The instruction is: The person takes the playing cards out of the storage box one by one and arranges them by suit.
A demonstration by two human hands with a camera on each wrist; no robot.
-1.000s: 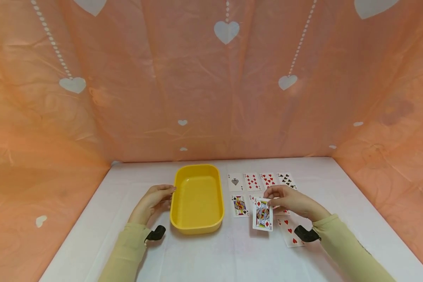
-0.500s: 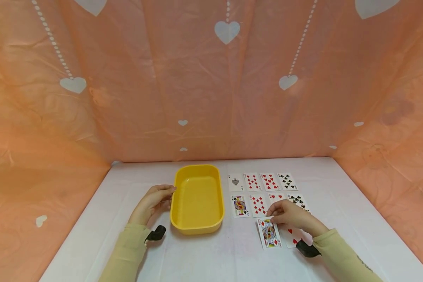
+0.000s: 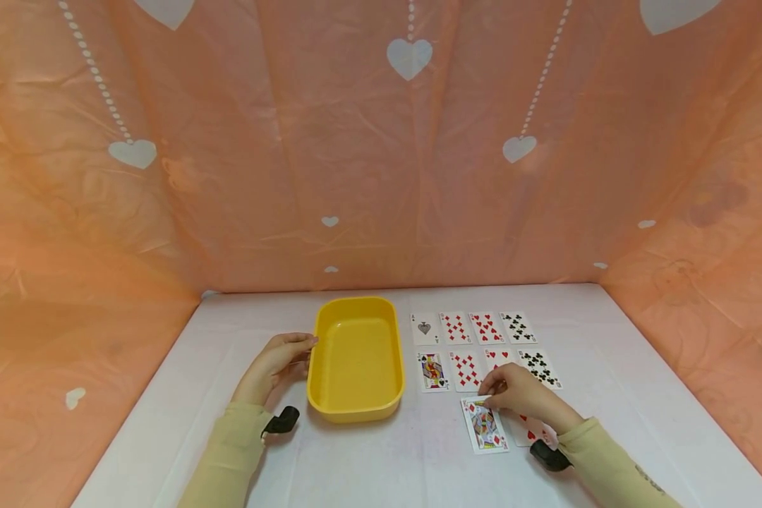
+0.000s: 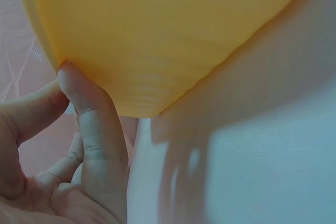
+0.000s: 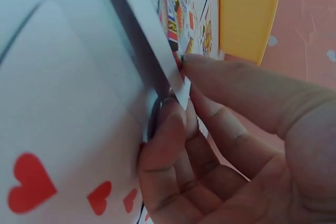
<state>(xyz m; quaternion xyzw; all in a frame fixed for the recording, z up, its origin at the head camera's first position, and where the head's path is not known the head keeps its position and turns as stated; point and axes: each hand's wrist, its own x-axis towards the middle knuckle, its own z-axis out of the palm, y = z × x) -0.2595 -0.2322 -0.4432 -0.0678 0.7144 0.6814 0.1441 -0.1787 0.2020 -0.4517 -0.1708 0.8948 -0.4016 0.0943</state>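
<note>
On the left, my left hand [image 3: 276, 363] pinches the rim of a yellow plastic tray [image 3: 355, 415]; thumb and finger meet at the edge in the left wrist view. My right hand [image 3: 523, 396] holds a king of diamonds playing card [image 3: 485, 429] by its upper right corner. The right wrist view shows the thumb on the card's face and fingers beneath it, the near edge raised above the table. Just right of the king lies a heart card [image 3: 531, 430], partly hidden under the right hand. Another heart card [image 3: 497, 357] shows only its top behind the fingers.
Two rows of face-up cards lie right of the tray. Behind are the ace of spades [image 3: 425, 329], two red cards and a club card [image 3: 517, 328]. The nearer row has a jack of spades [image 3: 432, 372], a diamond card [image 3: 466, 370] and another club card [image 3: 540, 368].
My right hand has brought the king of diamonds toward me and lowered it to the table, left of the heart card. The left hand and tray have stayed put.
</note>
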